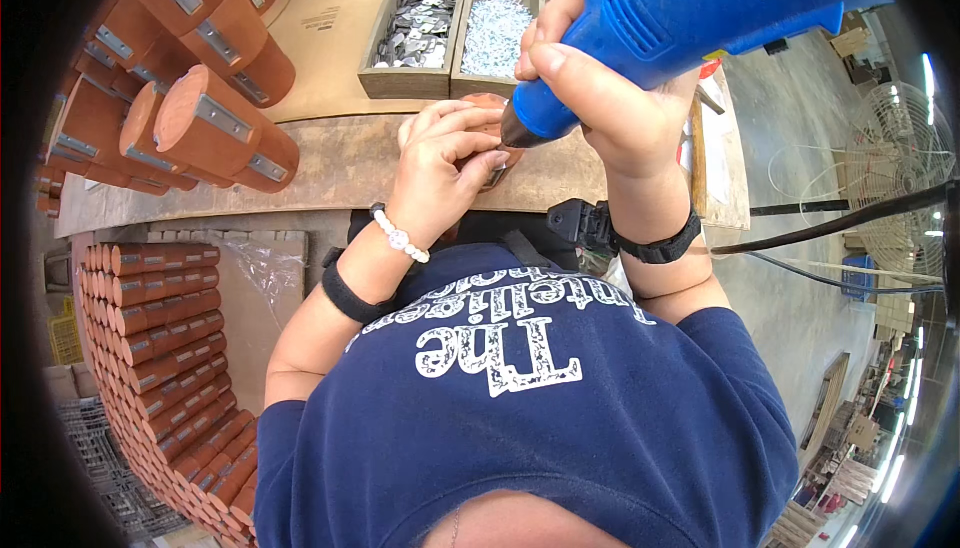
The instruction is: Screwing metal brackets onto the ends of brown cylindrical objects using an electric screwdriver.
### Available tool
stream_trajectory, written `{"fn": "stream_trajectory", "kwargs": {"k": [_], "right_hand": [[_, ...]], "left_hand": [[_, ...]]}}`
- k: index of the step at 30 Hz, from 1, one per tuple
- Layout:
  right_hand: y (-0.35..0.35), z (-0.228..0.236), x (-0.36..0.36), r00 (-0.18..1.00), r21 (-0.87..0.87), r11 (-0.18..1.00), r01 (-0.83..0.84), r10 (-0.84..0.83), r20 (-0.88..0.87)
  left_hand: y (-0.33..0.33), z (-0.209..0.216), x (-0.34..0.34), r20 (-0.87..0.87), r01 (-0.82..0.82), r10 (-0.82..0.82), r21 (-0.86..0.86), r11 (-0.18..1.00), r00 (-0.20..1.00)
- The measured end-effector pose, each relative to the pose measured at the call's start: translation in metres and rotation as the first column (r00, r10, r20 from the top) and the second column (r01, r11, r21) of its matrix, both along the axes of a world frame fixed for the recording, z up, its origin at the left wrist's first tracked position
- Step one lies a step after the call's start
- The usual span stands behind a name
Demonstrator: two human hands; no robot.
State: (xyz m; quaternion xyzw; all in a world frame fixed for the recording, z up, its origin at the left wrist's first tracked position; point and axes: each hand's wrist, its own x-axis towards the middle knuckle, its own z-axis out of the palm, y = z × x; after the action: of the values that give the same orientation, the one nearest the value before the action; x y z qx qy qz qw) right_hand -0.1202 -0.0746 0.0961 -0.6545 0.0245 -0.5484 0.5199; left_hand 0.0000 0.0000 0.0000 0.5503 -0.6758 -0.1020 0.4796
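At twelve o'clock, we are apparently screwing into a terracotta-coloured cylinder (487,101), left hand (443,155) bracing it, grip unclear, right hand (612,98) clamped round a blue power tool (655,23), probably needing steady pressure next.

Cylinders (208,120) left of tray (483,88), screws (497,36) perhaps inside, tool (650,23) right

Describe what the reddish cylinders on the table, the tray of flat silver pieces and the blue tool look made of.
Reddish cylinders: matte orange-brown, so perhaps terracotta, though stained wood is possible; their strips shine like bare metal. Tray: probably unvarnished wood, dull grey-brown boards. Blue tool: likely moulded plastic, smooth with a soft sheen.
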Motion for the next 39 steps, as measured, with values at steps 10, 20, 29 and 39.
{"fn": "stream_trajectory", "kwargs": {"k": [10,20,29,39], "right_hand": [[0.000,0.006,0.000,0.992,-0.031,0.996,0.082,-0.084,-0.090],[0.005,0.001,-0.003,0.995,0.202,0.979,-0.011,0.031,-0.096],[0.004,0.006,0.006,0.920,-0.176,0.925,0.338,-0.364,-0.147],[0.001,-0.001,0.005,0.941,-0.155,0.946,0.285,-0.307,-0.146]], "left_hand": [[0.008,-0.001,0.000,0.129,-0.065,0.078,-0.101,0.993,0.989],[0.008,-0.009,-0.004,0.153,-0.054,0.087,-0.210,0.976,0.984],[0.009,-0.010,-0.006,0.085,-0.056,0.073,-0.186,0.981,0.994],[0.010,-0.010,-0.006,0.049,-0.050,0.060,-0.182,0.982,0.997]]}}
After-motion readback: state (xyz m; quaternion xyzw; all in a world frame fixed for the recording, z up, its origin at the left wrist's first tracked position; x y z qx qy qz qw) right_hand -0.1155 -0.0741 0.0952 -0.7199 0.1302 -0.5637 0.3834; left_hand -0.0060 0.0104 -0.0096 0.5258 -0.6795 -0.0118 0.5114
